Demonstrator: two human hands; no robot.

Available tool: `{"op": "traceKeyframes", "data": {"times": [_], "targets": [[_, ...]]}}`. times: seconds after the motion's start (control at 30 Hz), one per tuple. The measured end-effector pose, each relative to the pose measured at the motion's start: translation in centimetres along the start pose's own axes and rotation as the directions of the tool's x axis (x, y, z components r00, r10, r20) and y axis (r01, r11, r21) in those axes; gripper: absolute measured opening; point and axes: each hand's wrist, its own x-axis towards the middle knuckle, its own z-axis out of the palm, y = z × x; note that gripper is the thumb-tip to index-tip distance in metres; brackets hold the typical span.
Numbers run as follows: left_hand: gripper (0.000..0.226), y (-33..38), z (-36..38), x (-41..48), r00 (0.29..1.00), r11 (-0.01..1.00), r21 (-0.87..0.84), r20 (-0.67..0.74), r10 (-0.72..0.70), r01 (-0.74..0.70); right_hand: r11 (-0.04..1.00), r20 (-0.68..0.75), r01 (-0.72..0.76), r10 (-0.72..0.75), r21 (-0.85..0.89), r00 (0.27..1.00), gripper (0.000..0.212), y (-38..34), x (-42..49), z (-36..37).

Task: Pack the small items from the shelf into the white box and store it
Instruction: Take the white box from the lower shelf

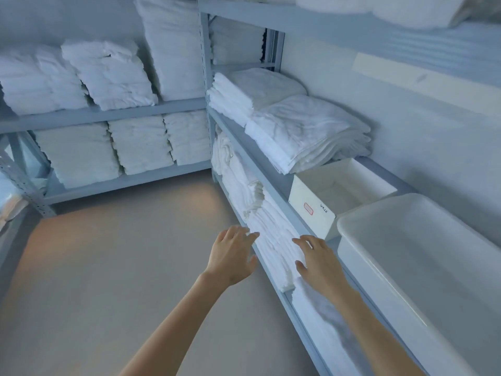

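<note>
A small white box (pixel 311 202) with a red-outlined label stands open on the right-hand shelf, between a stack of folded linen (pixel 306 131) and a large white tub (pixel 423 256). Its inside looks white; I cannot make out any small items in it. My left hand (pixel 233 253) hovers with fingers spread in front of the lower shelf's folded towels (pixel 271 234). My right hand (pixel 320 259) is also spread, just below the shelf edge under the box. Neither hand holds anything.
Grey metal shelving (pixel 108 115) lines the back wall and the right wall, loaded with stacks of white towels and linen. A bare grey floor (pixel 122 267) stretches to the left. A metal rack (pixel 16 169) stands at the far left.
</note>
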Motion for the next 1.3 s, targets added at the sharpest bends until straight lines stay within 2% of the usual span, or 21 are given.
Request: {"op": "traceKeyframes", "data": {"times": [0.33, 0.5, 0.73, 0.9, 1.07, 1.17, 1.23, 1.3], "targets": [[0.053, 1.4, 3.8, 10.9, 0.984, 0.986, -0.009, 0.047, 0.169, -0.169, 0.990, -0.065, -0.134, 0.132, -0.034, 0.989, 0.052, 6.0, 5.5, -0.2], [0.054, 0.9, 5.5, 17.2, 0.956, 0.957, -0.047, 0.060, 0.288, -0.286, 0.967, -0.097, -0.253, 0.249, -0.035, 0.964, 0.055, 8.0, 8.9, 0.5], [0.058, -0.5, 7.8, 26.0, 0.863, 0.869, -0.047, 0.108, 0.494, -0.492, 0.902, -0.078, -0.432, 0.431, 0.005, 0.899, 0.052, 8.9, 14.1, 1.1], [0.064, -1.1, 9.3, 31.0, 0.758, 0.769, -0.099, 0.126, 0.640, -0.632, 0.808, 0.025, -0.588, 0.587, 0.034, 0.809, 0.057, 9.4, 17.2, 2.3], [0.078, -0.5, 11.5, 34.0, 0.666, 0.679, -0.093, 0.138, 0.733, -0.728, 0.736, 0.087, -0.677, 0.675, -0.005, 0.733, 0.055, 9.7, 19.0, 4.1], [0.071, -0.4, 13.4, 35.3, 0.619, 0.634, -0.079, 0.151, 0.771, -0.770, 0.718, 0.090, -0.687, 0.695, -0.112, 0.713, 0.046, 9.9, 19.7, 4.8], [0.057, -0.3, 14.1, 35.8, 0.597, 0.612, -0.069, 0.160, 0.786, -0.788, 0.704, 0.006, -0.695, 0.703, -0.146, 0.711, 0.041, 9.7, 20.1, 5.1], [0.048, -0.2, 14.6, 35.9, 0.589, 0.598, -0.031, 0.136, 0.797, -0.801, 0.695, -0.071, -0.694, 0.695, -0.187, 0.715, 0.045, 9.6, 20.2, 5.6]]}}
